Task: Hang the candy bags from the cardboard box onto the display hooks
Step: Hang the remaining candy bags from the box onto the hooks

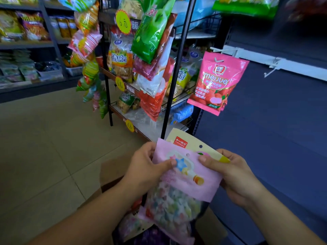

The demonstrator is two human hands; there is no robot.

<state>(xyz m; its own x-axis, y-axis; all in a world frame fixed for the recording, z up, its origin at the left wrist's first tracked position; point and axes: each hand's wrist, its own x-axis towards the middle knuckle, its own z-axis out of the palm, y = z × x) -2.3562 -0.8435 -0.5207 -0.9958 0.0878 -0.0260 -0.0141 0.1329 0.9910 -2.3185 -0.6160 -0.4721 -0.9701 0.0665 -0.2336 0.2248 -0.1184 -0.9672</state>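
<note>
Holds pink candy bag (185,175) at six o'clock above cardboard box (113,167), cream bag (184,140) fanned behind, left grip (148,167) and right grip (228,172) clamped on its top corners, probably baring punched holes for the empty hook (271,68) at two o'clock.

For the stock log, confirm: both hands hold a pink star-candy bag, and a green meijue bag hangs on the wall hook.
Not green: the head view shows the meijue bag on the wall hook is pink. Left hand and right hand do hold the star-candy bag.
</note>
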